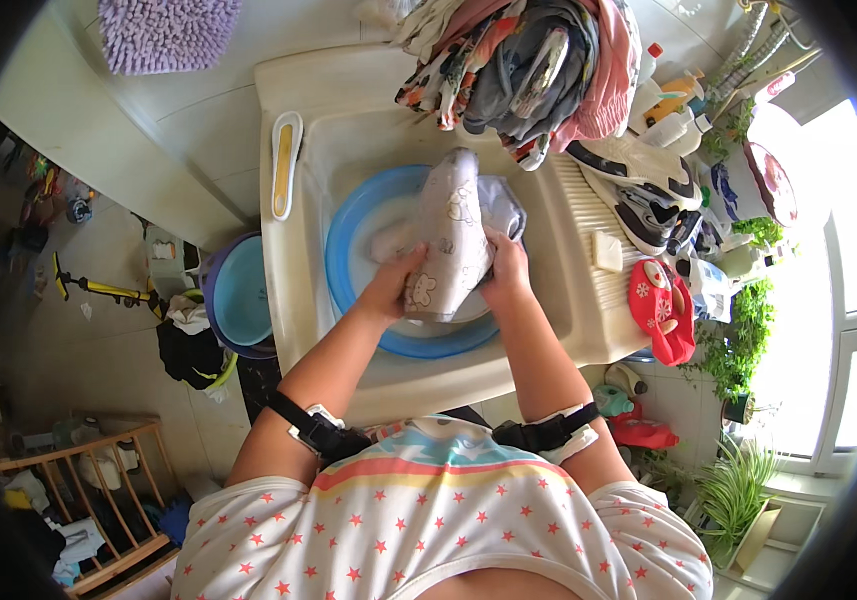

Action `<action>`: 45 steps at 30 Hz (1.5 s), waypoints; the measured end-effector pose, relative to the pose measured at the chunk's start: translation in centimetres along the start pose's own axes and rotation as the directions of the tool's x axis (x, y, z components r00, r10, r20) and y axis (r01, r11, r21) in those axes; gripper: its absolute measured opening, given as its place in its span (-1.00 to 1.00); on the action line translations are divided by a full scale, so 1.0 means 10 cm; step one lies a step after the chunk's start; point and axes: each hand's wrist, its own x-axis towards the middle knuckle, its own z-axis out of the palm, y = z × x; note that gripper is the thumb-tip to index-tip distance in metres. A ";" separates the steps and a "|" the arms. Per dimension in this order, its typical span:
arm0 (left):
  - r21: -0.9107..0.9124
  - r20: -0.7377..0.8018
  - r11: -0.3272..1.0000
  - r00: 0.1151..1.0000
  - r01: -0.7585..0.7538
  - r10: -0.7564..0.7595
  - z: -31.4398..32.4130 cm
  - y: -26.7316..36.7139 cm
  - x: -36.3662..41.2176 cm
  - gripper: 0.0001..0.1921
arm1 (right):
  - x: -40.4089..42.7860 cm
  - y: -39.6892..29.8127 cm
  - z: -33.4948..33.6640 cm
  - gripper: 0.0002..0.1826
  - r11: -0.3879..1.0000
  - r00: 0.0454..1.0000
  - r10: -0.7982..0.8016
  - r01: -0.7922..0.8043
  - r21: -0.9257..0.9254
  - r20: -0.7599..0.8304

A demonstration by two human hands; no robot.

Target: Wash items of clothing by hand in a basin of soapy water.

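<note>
A pale grey printed cloth item (pixel 449 232) with cartoon outlines is held up between both hands, its exact kind unclear. My left hand (pixel 392 285) grips its left side near the lower edge. My right hand (pixel 507 268) clasps the bunched right side, where a darker-edged fold sticks out. Beneath them stands a round blue basin (pixel 340 262), holding cloudy water. The basin sits inside a cream laundry sink (pixel 556 300) with a ribbed washboard (pixel 586 232) along its right side. Some fingers are hidden by the fabric.
A white-and-yellow brush (pixel 287 165) lies on the sink's left rim. Piled clothes (pixel 533 67) overhang the far rim. Soap (pixel 607 251), sneakers (pixel 642 191) and a red cloth item (pixel 661 311) are at the right. A light-blue bucket (pixel 244 292) stands left of the sink.
</note>
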 end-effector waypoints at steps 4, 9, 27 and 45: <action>0.337 -0.283 0.924 0.917 -0.179 0.281 0.13 0.22 -0.04 -0.61 | 0.10 -0.03 -0.37 -0.53 0.918 0.932 -0.326 0.271 -0.288 -0.161; 0.826 -0.228 0.516 0.701 -0.229 0.676 -0.04 0.31 0.05 -0.75 | -0.07 -0.17 -0.33 -0.64 0.936 0.958 -0.220 0.154 -0.317 -0.185; 0.928 0.133 0.119 0.612 -0.354 0.780 0.68 -0.39 0.32 -0.31 | -0.17 0.29 0.02 -0.59 0.972 0.943 0.166 -0.205 0.114 0.288; 0.962 0.235 -0.071 0.665 -0.263 0.709 0.59 0.03 0.28 -0.48 | -0.39 0.20 0.32 -0.53 0.959 0.929 0.179 -0.238 0.153 0.324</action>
